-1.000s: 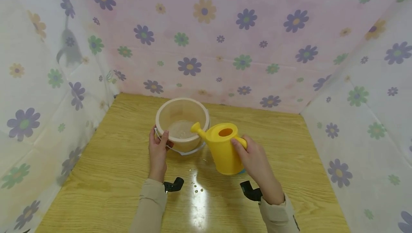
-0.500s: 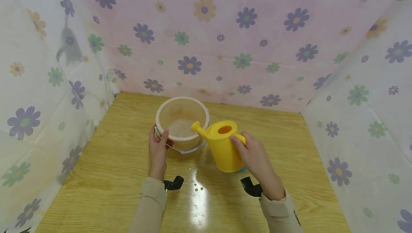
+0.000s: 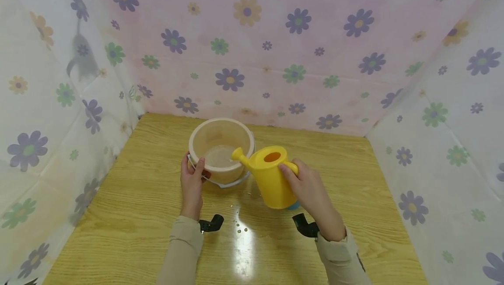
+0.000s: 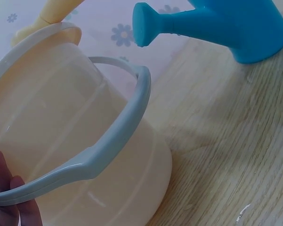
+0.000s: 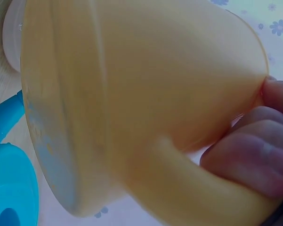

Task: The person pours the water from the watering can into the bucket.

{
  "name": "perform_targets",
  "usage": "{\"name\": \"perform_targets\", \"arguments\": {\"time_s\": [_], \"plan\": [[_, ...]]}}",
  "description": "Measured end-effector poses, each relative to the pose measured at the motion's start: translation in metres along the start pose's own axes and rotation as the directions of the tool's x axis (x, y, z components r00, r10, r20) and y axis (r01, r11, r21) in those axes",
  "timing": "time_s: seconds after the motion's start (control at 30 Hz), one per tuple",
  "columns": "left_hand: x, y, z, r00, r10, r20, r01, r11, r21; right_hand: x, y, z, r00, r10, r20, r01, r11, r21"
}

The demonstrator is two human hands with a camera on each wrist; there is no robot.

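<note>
My left hand holds the near left side of a beige bucket, thumb near the rim and fingers at the side by its pale bail handle. A little water seems to lie in the bottom of the bucket. My right hand grips the handle of a yellow watering can, held above the table and leaning left. Its spout points over the bucket's right rim; I cannot make out a stream of water. Behind and below the yellow can, mostly hidden from the head view, stands a blue watering can.
Small drops and bits lie on the wooden table in front of the bucket. Flower-printed cloth encloses the back and both sides. A black camera mount juts inward from the left wrist, another from the right.
The yellow watering can has risen very slightly and shifted a touch left. Both hands keep their hold, and the bucket stays nearly in place.
</note>
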State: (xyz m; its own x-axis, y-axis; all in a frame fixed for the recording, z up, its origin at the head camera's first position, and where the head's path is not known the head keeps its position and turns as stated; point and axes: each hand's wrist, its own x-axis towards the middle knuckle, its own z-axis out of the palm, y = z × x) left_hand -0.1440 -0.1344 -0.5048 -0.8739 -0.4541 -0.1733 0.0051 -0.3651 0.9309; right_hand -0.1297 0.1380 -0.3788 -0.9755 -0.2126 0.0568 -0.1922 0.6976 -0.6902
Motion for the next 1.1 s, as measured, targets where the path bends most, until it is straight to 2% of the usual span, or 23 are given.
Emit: {"name": "perform_targets", "arguments": {"time_s": [0.7,1.1], "plan": [[0.001,-0.003,-0.003,1.0,-0.01,0.005,0.01,1.0,-0.022,0.002,-0.006,-0.001,1.0,-0.004,0.02,0.004,1.0,-0.021],[-0.008,0.011,0.0,0.999,-0.013,0.039,0.013,1.0,-0.011,0.003,-0.004,-0.004,0.999,-0.02,0.025,0.021,0.999,-0.039]]}}
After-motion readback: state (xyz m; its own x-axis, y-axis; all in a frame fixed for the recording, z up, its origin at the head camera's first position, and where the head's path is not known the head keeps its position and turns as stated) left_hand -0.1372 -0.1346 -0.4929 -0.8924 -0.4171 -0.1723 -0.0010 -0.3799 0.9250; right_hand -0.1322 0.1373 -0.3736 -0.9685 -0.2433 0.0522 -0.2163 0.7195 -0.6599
